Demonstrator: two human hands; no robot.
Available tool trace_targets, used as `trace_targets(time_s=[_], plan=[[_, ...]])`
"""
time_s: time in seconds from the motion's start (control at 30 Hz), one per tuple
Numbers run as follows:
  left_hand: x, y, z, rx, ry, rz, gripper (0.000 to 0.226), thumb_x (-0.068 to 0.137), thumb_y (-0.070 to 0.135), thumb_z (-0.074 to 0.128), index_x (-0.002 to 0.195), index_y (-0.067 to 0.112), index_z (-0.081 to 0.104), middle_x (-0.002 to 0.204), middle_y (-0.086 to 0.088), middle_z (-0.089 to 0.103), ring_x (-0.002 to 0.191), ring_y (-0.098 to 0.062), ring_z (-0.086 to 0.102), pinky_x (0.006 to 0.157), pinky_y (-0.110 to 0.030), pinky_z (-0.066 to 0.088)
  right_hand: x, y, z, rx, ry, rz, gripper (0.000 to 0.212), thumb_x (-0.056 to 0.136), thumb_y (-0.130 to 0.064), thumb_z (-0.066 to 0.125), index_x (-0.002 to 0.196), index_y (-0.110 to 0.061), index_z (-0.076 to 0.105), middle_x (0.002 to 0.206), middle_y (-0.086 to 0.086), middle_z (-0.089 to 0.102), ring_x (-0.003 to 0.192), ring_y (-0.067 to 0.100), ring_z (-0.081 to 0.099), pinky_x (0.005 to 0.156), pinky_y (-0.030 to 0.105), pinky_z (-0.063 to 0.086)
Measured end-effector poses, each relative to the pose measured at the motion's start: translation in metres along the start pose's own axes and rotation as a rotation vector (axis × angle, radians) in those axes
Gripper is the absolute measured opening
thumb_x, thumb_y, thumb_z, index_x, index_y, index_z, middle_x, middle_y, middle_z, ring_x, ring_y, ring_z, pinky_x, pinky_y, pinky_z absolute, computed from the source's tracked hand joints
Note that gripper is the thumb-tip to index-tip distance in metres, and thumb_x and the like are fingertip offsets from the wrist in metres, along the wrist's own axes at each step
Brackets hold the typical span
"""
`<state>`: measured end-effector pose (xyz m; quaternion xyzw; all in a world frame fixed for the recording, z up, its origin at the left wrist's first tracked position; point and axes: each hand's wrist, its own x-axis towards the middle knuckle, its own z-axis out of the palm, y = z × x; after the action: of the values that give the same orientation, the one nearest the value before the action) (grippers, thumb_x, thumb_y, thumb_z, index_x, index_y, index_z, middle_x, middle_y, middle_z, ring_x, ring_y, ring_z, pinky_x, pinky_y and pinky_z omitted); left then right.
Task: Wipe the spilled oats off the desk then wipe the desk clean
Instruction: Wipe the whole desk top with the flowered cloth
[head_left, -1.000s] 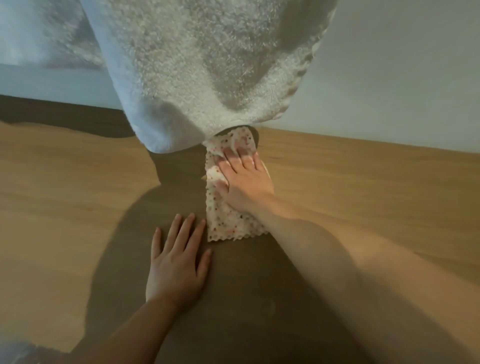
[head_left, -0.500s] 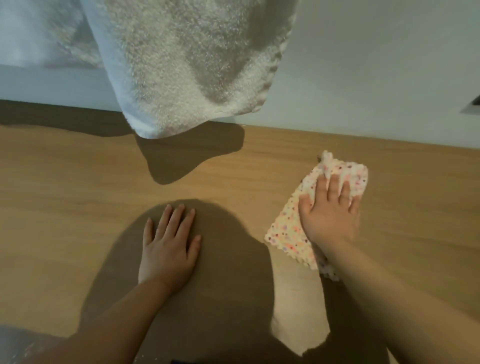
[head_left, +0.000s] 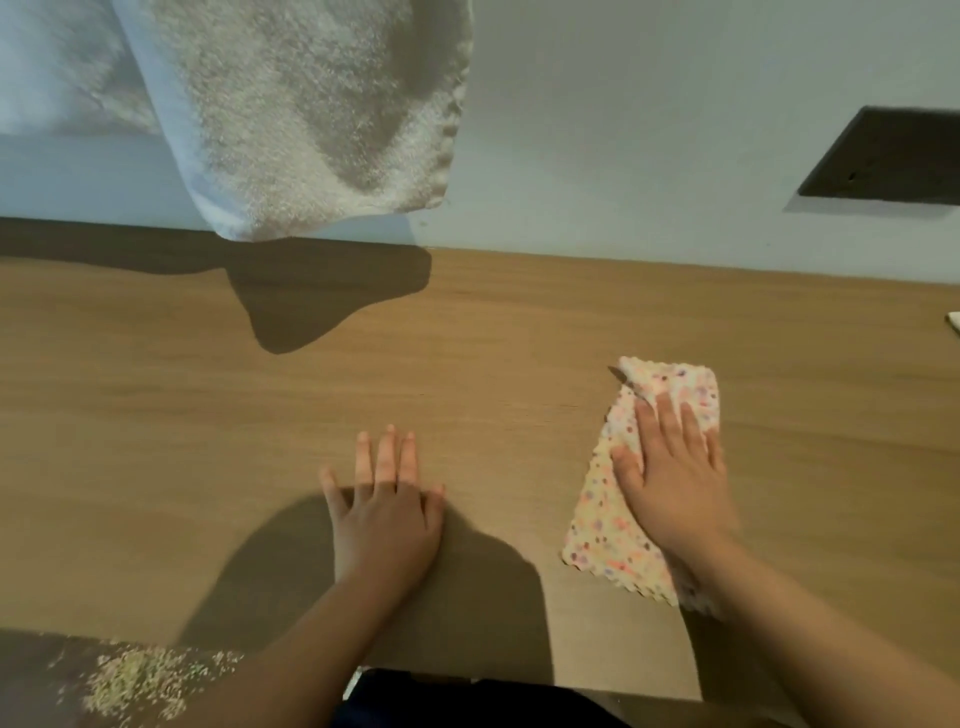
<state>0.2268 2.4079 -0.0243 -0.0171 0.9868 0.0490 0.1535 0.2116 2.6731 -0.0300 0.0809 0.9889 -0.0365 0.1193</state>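
Now | cloth (head_left: 644, 499): folded oblong, flat on worktop (head_left: 208, 415), right of left hand (head_left: 384, 514), apart | long axis near-to-far, far end tipped slightly right | right hand (head_left: 670, 478) presses it, fingers straight | left hand flat, fingers spread, empty | progress (judged): visible worktop oat-free, wiping unfinished; oats (head_left: 135, 680) near-left of left hand, apparently past the edge.

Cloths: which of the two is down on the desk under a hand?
The small spotted cloth, lying flat under the right hand and its straight fingers. The big white towel hangs at upper left with no hand on it.
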Motion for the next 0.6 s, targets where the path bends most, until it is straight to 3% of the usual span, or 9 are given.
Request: trace_targets(time_s=[0.13, 0.17, 0.2, 0.27, 0.3, 0.37, 0.43, 0.53, 0.6], plan=[[-0.017, 0.008, 0.012, 0.068, 0.016, 0.039, 0.089, 0.068, 0.054, -0.025, 0.149, 0.019, -0.014, 0.156, 0.000, -0.020, 0.144, -0.019, -0.018, 0.112, -0.053, -0.009, -0.036, -0.012, 0.006, -0.025, 0.006, -0.003, 0.066, 0.092, -0.054, -0.004, 0.145, -0.020, -0.020, 0.152, 0.005, -0.027, 0.139, 0.024, -0.024, 0.115, 0.043, -0.014], [-0.016, 0.007, 0.013, 0.076, 0.022, 0.034, 0.088, 0.069, 0.054, -0.023, 0.149, 0.018, -0.012, 0.156, 0.000, -0.017, 0.145, -0.019, -0.013, 0.112, -0.055, -0.006, -0.046, -0.030, 0.011, -0.043, 0.042, -0.094, 0.068, 0.093, -0.053, 0.003, 0.148, -0.018, -0.013, 0.153, 0.008, -0.021, 0.141, 0.028, -0.018, 0.114, 0.044, -0.014], [-0.015, 0.007, 0.014, 0.092, 0.030, 0.042, 0.086, 0.075, 0.054, -0.016, 0.150, 0.016, -0.002, 0.157, -0.003, -0.006, 0.146, -0.021, -0.002, 0.112, -0.059, 0.002, -0.057, -0.050, 0.016, -0.040, 0.089, -0.201, 0.069, 0.093, -0.052, 0.013, 0.150, -0.015, 0.005, 0.156, 0.011, -0.005, 0.143, 0.032, -0.003, 0.114, 0.046, -0.007], [-0.016, 0.010, 0.011, 0.063, 0.012, 0.064, 0.076, 0.086, 0.050, 0.008, 0.144, 0.009, 0.035, 0.152, -0.012, 0.030, 0.140, -0.028, 0.030, 0.104, -0.068, 0.023, -0.076, -0.087, 0.025, 0.031, 0.058, -0.386, 0.064, 0.087, -0.050, 0.032, 0.139, -0.015, 0.046, 0.148, 0.009, 0.037, 0.135, 0.033, 0.034, 0.107, 0.048, 0.014], [-0.015, 0.010, 0.013, 0.064, 0.043, 0.082, 0.073, 0.088, 0.048, 0.012, 0.140, 0.008, 0.042, 0.149, -0.013, 0.036, 0.137, -0.029, 0.034, 0.102, -0.069, 0.026, -0.081, -0.098, 0.027, 0.045, 0.040, -0.452, 0.061, 0.085, -0.050, 0.035, 0.132, -0.017, 0.054, 0.142, 0.007, 0.046, 0.131, 0.030, 0.043, 0.105, 0.046, 0.019], [-0.016, 0.011, 0.012, 0.090, 0.004, 0.068, 0.084, 0.080, 0.052, -0.007, 0.150, 0.014, 0.022, 0.158, -0.007, 0.014, 0.146, -0.023, 0.011, 0.110, -0.063, 0.011, -0.082, -0.096, 0.030, 0.053, 0.006, -0.501, 0.057, 0.086, -0.050, 0.035, 0.130, -0.020, 0.056, 0.141, 0.002, 0.047, 0.130, 0.025, 0.045, 0.105, 0.045, 0.025], [-0.014, 0.007, 0.015, 0.069, 0.020, 0.059, 0.092, 0.068, 0.053, -0.021, 0.151, 0.020, -0.002, 0.159, -0.001, -0.008, 0.146, -0.018, -0.011, 0.113, -0.056, -0.002, -0.075, -0.069, 0.025, 0.008, 0.047, -0.419, 0.061, 0.090, -0.053, 0.024, 0.139, -0.023, 0.045, 0.147, -0.001, 0.032, 0.135, 0.021, 0.032, 0.107, 0.042, 0.028], [-0.016, 0.004, 0.012, 0.101, 0.005, 0.100, 0.091, 0.066, 0.054, -0.025, 0.150, 0.021, -0.011, 0.158, -0.001, -0.016, 0.144, -0.020, -0.017, 0.114, -0.055, -0.005, -0.074, -0.002, 0.022, 0.002, 0.055, -0.123, 0.065, 0.086, -0.059, -0.009, 0.145, -0.031, -0.012, 0.154, -0.004, -0.015, 0.141, 0.016, -0.016, 0.116, 0.039, -0.004], [-0.019, 0.002, 0.011, 0.086, -0.010, 0.117, 0.089, 0.068, 0.055, -0.025, 0.149, 0.021, -0.012, 0.157, -0.001, -0.018, 0.144, -0.020, -0.018, 0.114, -0.054, -0.007, -0.080, 0.031, 0.016, 0.045, 0.015, 0.068, 0.066, 0.087, -0.060, -0.011, 0.145, -0.030, -0.017, 0.155, -0.003, -0.018, 0.141, 0.016, -0.020, 0.117, 0.041, -0.005]])
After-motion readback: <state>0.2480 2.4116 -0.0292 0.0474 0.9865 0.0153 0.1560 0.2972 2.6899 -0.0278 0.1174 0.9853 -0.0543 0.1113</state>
